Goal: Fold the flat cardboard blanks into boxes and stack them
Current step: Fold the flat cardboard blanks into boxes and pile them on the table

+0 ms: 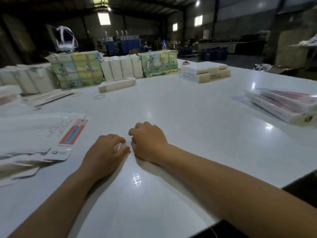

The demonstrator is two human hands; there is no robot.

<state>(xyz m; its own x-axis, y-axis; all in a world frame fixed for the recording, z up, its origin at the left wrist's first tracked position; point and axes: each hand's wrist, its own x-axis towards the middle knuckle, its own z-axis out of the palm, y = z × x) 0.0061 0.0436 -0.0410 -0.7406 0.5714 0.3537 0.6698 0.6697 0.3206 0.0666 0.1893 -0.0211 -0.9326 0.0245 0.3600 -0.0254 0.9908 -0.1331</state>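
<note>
The left hand pinched a small white thing, too blurry to name. The right hand was curled, empty. The flat white-and-red cardboard blanks lay left, nearer the left hand.

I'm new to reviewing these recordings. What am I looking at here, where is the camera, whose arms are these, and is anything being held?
There is no machine here. The single picture comes from a wide-angle camera on a person's head, looking forward and down, so the two bare arms are the wearer's own. Both hands rest on a white table. The left hand has its fingers curled round a small whitish thing I cannot identify. The right hand is curled beside it; whether it holds anything is hidden. Flat printed cardboard blanks lie to the left. Folded boxes are stacked to the right. Further back lie a single folded box, rubber bands and wrapped bundles.
</note>
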